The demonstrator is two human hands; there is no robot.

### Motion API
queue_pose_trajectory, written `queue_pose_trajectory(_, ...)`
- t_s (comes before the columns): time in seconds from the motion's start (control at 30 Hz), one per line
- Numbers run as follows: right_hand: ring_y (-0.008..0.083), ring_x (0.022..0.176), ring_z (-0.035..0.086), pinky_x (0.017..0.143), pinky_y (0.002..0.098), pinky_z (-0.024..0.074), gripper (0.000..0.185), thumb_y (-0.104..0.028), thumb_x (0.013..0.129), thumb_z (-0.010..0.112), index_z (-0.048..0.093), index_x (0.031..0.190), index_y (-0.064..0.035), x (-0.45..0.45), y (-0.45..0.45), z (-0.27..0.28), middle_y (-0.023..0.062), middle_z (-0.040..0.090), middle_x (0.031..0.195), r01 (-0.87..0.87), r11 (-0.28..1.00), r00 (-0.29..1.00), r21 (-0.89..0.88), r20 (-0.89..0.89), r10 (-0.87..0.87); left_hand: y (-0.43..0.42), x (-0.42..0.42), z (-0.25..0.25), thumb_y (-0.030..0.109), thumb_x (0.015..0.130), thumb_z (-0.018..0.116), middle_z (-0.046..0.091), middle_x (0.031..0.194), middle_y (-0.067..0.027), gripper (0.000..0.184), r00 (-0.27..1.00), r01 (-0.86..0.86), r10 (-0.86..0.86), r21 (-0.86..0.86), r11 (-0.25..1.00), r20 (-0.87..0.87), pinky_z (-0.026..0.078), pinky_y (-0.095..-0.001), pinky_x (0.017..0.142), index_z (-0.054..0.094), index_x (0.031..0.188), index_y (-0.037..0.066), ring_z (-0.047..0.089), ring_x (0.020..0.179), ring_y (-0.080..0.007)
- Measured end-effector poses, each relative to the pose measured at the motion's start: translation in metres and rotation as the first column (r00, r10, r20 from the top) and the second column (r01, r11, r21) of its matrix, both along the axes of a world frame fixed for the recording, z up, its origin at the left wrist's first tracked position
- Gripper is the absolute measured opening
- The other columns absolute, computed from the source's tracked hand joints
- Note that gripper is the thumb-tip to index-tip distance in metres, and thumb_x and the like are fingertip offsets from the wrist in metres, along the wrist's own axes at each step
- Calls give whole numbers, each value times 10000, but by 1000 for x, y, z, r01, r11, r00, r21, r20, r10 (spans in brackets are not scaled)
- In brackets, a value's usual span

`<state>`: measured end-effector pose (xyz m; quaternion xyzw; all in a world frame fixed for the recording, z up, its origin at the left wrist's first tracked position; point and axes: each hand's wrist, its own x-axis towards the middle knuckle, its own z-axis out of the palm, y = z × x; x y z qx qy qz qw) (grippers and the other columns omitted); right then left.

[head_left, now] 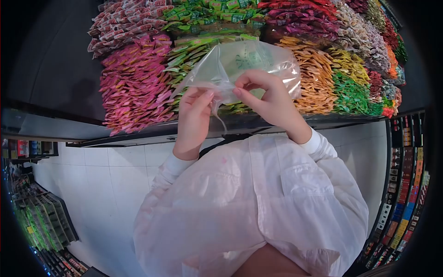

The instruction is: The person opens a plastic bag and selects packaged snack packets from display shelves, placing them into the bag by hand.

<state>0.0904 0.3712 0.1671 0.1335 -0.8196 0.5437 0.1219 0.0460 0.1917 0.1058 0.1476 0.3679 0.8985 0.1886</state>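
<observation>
A clear plastic bag [258, 57] with faint green print is spread above the candy display, its gathered end pointing toward me. My left hand [194, 113] pinches the bunched plastic between thumb and fingers. On the other side, my right hand [263, 94] grips the same gathered part with thumb and index finger. Between the hands the plastic is twisted, and a thin strip [220, 119] of it dangles below. Through the film, green packets show. Whether anything is inside the bag, I cannot tell.
Pink packets [136, 83] are stacked at the left of the display, orange ones [314, 76] at the right, and green ones [353, 94] beyond. A dark display edge [152, 131] runs in front of me. Stocked shelves [404, 184] stand at the right, green goods [41, 219] at lower left.
</observation>
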Motion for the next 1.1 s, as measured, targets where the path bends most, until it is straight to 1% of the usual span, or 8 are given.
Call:
queue_pose_trajectory(0.27, 118, 858, 611, 789, 269, 497, 82, -108, 921, 579, 573, 919, -27, 16, 63, 1, 45, 642, 920, -41, 905, 991, -423, 99, 91, 16, 20, 20, 119, 939, 430, 618, 1038, -72, 188, 945, -119, 42, 223, 968, 324, 437, -398, 932, 544, 1076, 60, 592, 996, -228)
queue_pose_trajectory(0.33, 127, 855, 618, 797, 271, 501, 100, -141, 952, 524, 545, 966, -44, 17, 77, 1, 57, 641, 952, -40, 538, 943, -842, 146, 299, 16, 20, 13, 170, 967, 393, 610, 1069, -52, 215, 959, -98, 25, 247, 964, 283, 416, -426, 953, 532, 1109, 87, 561, 1059, -228)
queue_pose_trajectory(0.5, 133, 931, 573, 879, 323, 443, 92, -154, 952, 485, 517, 1009, -90, 27, 114, -14, 24, 598, 983, -90, 271, 918, -958, 25, 395, 21, 25, -1, 145, 973, 400, 607, 1022, -24, 173, 952, -132, -6, 428, 894, 307, 428, -359, 912, 522, 1084, 94, 565, 1023, -160)
queue_pose_trajectory(0.53, 118, 849, 555, 814, 284, 436, 103, -162, 946, 492, 503, 1014, -86, 39, 105, 7, 4, 569, 893, 107, 248, 944, -963, 177, 280, 20, 26, -2, 145, 973, 400, 607, 1022, -24, 173, 954, -147, 14, 426, 893, 301, 428, -359, 912, 522, 1084, 94, 565, 1023, -160)
queue_pose_trajectory(0.63, 104, 783, 521, 745, 263, 422, 83, -161, 946, 491, 470, 984, -91, 41, 133, -4, -6, 507, 793, -108, 297, 910, -949, 26, 414, 20, 29, -1, 102, 959, 435, 602, 984, -24, 126, 986, -92, 16, 450, 888, 168, 434, -321, 878, 501, 1066, 96, 563, 999, -135)
queue_pose_trajectory(0.8, 101, 792, 517, 741, 264, 427, 126, -169, 924, 541, 458, 978, -92, 47, 150, -5, -7, 503, 802, -46, 360, 962, -932, 56, 266, 37, 38, 6, 102, 943, 476, 572, 1024, -42, 175, 988, -154, 152, 353, 923, 34, 433, -367, 913, 473, 1117, 88, 558, 1031, -166)
queue_pose_trajectory(0.97, 64, 758, 483, 697, 214, 401, 354, -79, 811, 651, 469, 1114, -74, 53, 153, -3, -33, 457, 792, -22, 772, 991, -635, 89, 102, 49, 50, 13, 185, 770, 718, 506, 1200, -119, 732, 991, -5, 34, 214, 977, -132, 445, -436, 956, 307, 1367, 83, 566, 1067, -258)
queue_pose_trajectory(1.1, 48, 761, 478, 679, 180, 368, 220, 9, 796, 620, 546, 996, -47, 44, 141, -5, -31, 495, 822, 23, 946, 994, -324, 105, 12, 64, 56, 28, 227, 827, 702, 556, 1126, -72, 570, 965, -47, 19, -99, 994, -261, 470, -366, 899, 404, 1295, 96, 579, 1017, -199)
